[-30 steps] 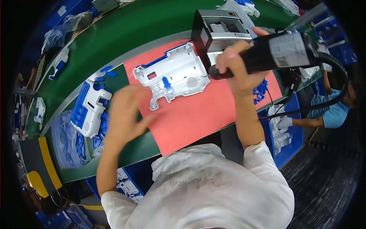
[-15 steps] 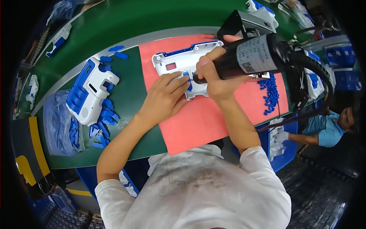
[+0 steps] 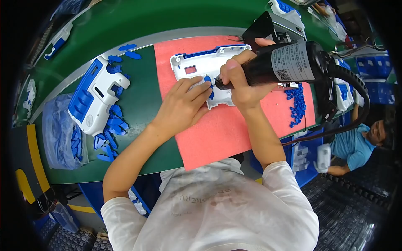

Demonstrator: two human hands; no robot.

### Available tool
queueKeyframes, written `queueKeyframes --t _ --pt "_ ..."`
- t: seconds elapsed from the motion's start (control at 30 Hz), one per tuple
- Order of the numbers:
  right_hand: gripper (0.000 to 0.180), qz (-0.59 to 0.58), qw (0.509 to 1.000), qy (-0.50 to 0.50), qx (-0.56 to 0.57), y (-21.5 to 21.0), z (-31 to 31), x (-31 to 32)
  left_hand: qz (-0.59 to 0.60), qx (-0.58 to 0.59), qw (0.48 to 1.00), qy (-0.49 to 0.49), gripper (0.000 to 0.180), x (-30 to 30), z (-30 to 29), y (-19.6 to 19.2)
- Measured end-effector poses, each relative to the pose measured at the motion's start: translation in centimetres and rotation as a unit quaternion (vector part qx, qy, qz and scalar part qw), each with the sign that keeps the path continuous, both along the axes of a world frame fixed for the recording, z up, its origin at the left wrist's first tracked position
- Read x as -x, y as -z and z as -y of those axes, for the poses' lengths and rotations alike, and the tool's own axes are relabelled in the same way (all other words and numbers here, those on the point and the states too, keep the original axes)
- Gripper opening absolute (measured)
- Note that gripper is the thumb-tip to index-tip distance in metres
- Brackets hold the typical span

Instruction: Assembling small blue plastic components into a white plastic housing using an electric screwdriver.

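A white plastic housing half (image 3: 226, 57) with a blue edge lies on the salmon-pink mat, its inside facing up. My left hand (image 3: 182, 102) bends over its lower left part, fingers together and holding it down. Its fingertips press beside a small blue plastic piece (image 3: 208, 79) set in the housing. In my right hand (image 3: 243, 85) is a black electric screwdriver (image 3: 268, 67) with a pale label and a thick cable, wrapped by the fingers. The driver lies tilted, its nose pointing left at the blue piece. The bit's tip is too small to make out.
A white-and-blue housing (image 3: 97, 94) stands left among loose blue pieces (image 3: 113, 123), beside a clear plastic bag (image 3: 63, 134). Small blue parts (image 3: 297, 106) are heaped on the mat's right. A black box-shaped device (image 3: 268, 31) stands behind. A co-worker (image 3: 349, 144) is at the right.
The view has shifted slightly. The screwdriver and right hand have moved a little right, while the left hand stays on the housing. The co-worker's hand has moved with a whitish object by it.
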State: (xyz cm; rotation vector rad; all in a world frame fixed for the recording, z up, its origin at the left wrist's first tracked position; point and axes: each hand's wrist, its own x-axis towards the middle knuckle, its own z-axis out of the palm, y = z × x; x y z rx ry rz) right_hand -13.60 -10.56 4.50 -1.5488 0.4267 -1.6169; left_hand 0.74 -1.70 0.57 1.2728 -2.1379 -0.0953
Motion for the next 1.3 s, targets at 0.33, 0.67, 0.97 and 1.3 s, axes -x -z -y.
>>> queueKeyframes --t 0.33,0.67,0.97,1.3 --pt "0.057 -0.078 0.995 0.005 0.066 0.3 0.3 0.3 0.001 0.001 1.000 0.002 0.039 0.1 0.0 -0.1" --pt "0.055 -0.071 0.995 0.000 0.072 0.8 -0.2 0.0 -0.008 -0.010 1.000 0.012 0.039 -0.1 0.1 0.2" --pt "0.054 -0.149 0.979 0.010 0.137 0.8 0.0 0.3 -0.004 -0.010 1.000 0.014 0.040 -0.1 0.4 0.2" --pt "0.023 0.095 0.983 0.134 0.077 -3.2 -0.8 4.4 0.000 0.009 1.000 0.004 0.046 -0.2 0.2 1.3"
